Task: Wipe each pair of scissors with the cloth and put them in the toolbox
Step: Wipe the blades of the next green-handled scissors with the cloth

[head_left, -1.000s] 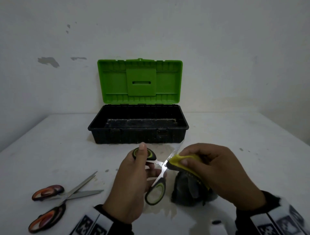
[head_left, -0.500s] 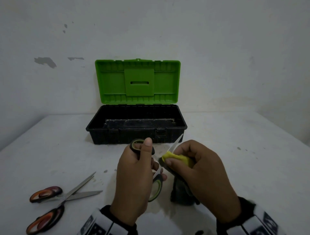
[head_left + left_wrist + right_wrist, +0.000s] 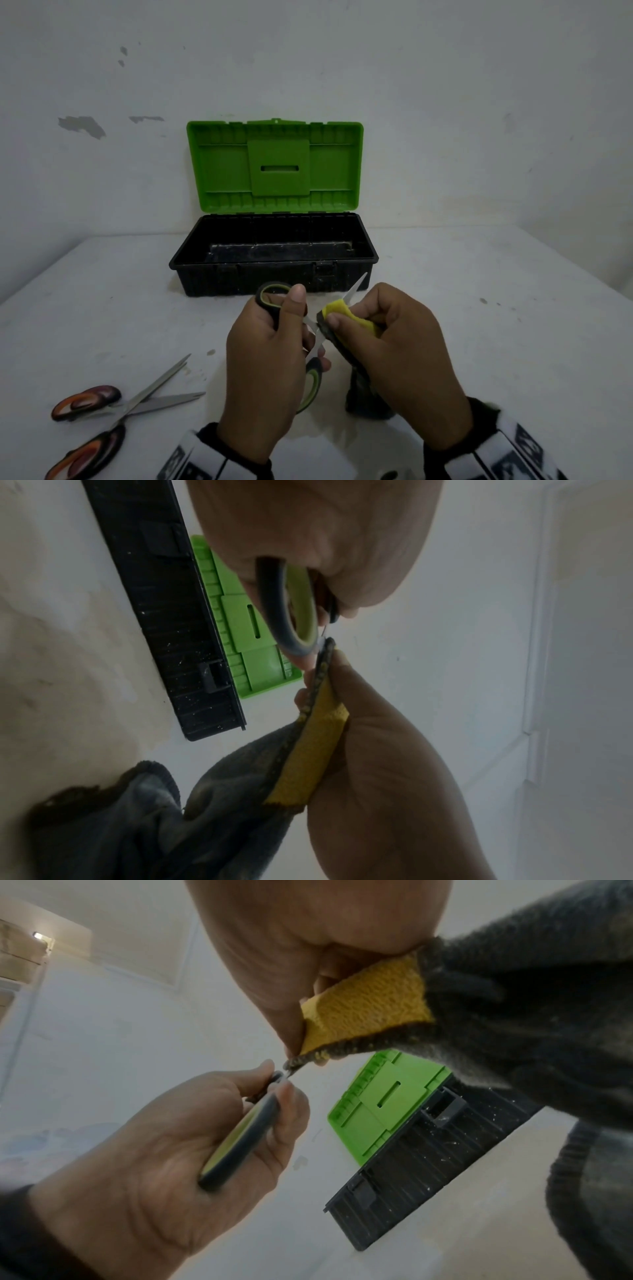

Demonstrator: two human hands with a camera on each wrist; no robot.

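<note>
Green-and-black-handled steel scissors (image 3: 310, 346) up in the air over the near middle of the white bench (image 3: 479, 342), blades spread, one tip poking toward the box. Left hand (image 3: 270, 363) wrapped round the handle loops, thumb on the upper loop. Right hand (image 3: 397, 356) pinching the yellow-and-dark-grey cloth (image 3: 346, 317) tight over one blade, rest of the cloth dangling down to the bench. Black plastic toolbox with bright green lid (image 3: 274, 253) just beyond, toward the far edge by the wall, lid flipped open and upright, nothing obvious inside. Orange-and-dark-handled scissors (image 3: 113, 411) lying open near the front left corner, well apart from both hands.
</note>
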